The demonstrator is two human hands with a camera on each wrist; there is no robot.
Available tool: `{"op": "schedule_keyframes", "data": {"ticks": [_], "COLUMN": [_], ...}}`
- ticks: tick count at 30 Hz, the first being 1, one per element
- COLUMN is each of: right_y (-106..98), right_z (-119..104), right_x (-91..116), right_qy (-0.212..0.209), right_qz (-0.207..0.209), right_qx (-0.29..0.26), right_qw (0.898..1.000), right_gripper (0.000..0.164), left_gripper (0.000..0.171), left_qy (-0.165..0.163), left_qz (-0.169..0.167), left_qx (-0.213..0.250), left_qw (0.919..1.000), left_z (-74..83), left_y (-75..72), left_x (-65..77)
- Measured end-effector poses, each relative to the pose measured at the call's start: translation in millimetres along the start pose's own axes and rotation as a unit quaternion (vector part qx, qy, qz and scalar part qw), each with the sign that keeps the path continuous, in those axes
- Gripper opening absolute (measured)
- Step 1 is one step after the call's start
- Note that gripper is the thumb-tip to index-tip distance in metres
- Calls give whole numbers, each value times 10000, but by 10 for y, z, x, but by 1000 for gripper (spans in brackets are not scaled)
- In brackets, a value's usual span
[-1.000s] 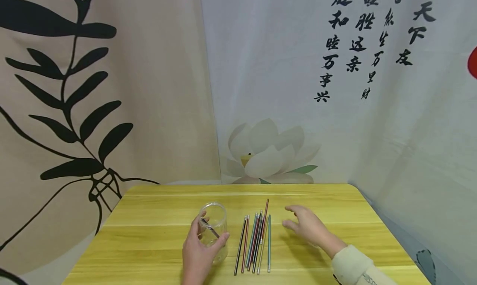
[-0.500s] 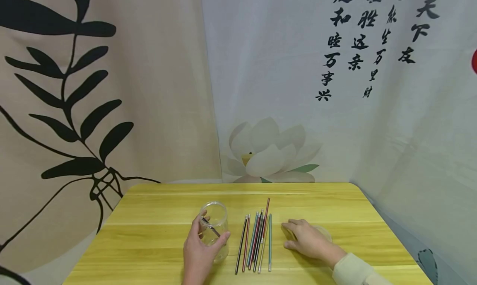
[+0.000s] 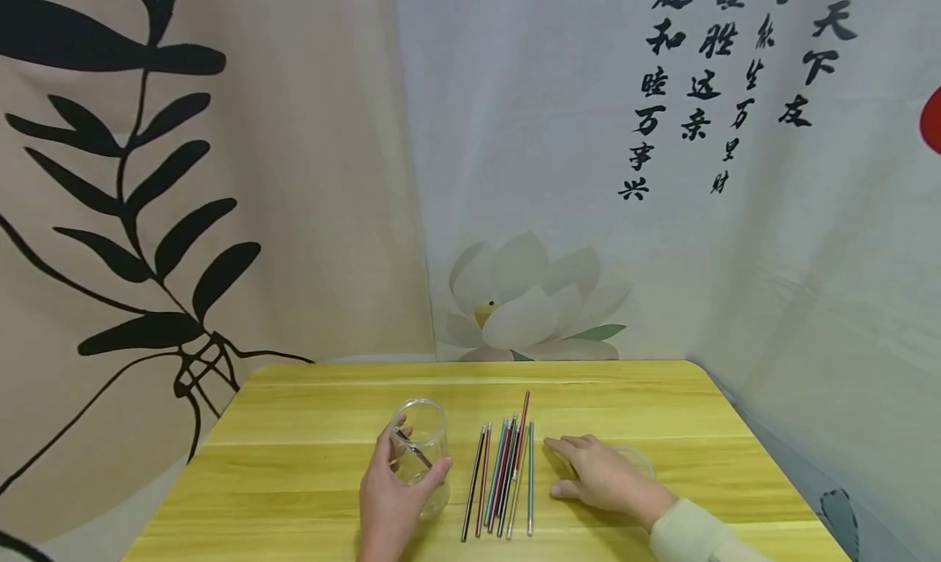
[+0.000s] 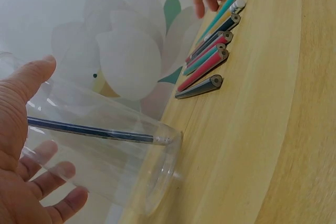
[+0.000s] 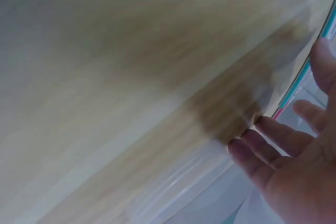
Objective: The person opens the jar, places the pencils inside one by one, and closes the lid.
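Lower centre of the head view: the left hand [image 3: 388,497] grips a clear plastic jar [image 3: 422,452] (one dark pencil [image 4: 89,130] inside). The right hand [image 3: 599,474], fingers flat, rests beside the row of coloured pencils [image 3: 503,476] on the yellow wooden surface [image 3: 309,480]. A careless sweep could scatter them.

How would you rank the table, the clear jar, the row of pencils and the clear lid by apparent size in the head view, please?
1. The table, largest by far.
2. The row of pencils and the clear jar: the row is longer, the jar bulkier, so I leave them unranked.
3. The clear lid, though the right hand hides most of it.
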State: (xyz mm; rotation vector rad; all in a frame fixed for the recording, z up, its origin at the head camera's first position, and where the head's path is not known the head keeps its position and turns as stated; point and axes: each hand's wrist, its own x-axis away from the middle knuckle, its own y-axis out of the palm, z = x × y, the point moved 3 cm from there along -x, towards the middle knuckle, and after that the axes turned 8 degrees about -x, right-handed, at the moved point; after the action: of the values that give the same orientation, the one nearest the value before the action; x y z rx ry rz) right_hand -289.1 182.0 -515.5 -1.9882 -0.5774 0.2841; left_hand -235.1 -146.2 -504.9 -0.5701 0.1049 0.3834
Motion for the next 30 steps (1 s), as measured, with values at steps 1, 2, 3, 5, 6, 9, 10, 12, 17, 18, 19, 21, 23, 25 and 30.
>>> {"op": "schedule_keyframes", "data": {"ticks": [1,2,3,5,6,9,10,12,17,18,19,21,23,25,30], "right_y": [11,25,40,70,84,110,110,116,126,126,125,124,122,125,139], "right_z": [-19,-36,-50,-70,-76,-86,-89,-86,-86,-88,-91,-97,-102,-107,-106], "right_x": [-15,-26,-37,-52,-57,-69,-73,-76,-64,-61,-61,-67,-81,-98,-137], "right_qy": [-1,2,4,-11,-25,-99,-137,-176,-169,-166,-167,-176,-163,-141,-53], "right_qz": [-16,-32,-40,-47,-39,-32,-16,-26,-99,-91,-76,-17,60,118,173], "right_qx": [6,24,42,137,175,286,311,355,385,372,374,397,404,439,553], "right_qw": [10000,10000,10000,9999,9998,9995,9994,9992,9991,9991,9991,9991,9990,9989,9983], "right_gripper": [76,76,76,75,74,71,70,67,64,65,66,70,73,75,79], "left_gripper": [100,100,101,102,102,102,102,101,100,100,100,100,99,98,98], "left_qy": [-21,-37,-45,-75,-67,-45,-36,-17,2,-4,-5,-16,-10,16,54], "left_qz": [-10,-25,-35,-67,-76,-83,-75,-63,-53,-61,-62,-63,-55,-43,-63], "left_qx": [-6,-16,-19,-18,-27,-36,-35,-45,-72,-79,-76,-76,-53,-32,-4], "left_qw": [10000,10000,10000,9999,9999,9999,10000,10000,10000,9999,10000,10000,10000,10000,10000], "left_z": [-3,-7,-10,-17,-16,-17,-13,-10,3,6,10,14,19,22,19], "left_y": [0,1,2,7,8,13,12,11,7,6,4,-1,-9,-15,-15], "left_x": [2,4,5,6,6,1,0,-3,3,7,11,13,15,16,15]}}
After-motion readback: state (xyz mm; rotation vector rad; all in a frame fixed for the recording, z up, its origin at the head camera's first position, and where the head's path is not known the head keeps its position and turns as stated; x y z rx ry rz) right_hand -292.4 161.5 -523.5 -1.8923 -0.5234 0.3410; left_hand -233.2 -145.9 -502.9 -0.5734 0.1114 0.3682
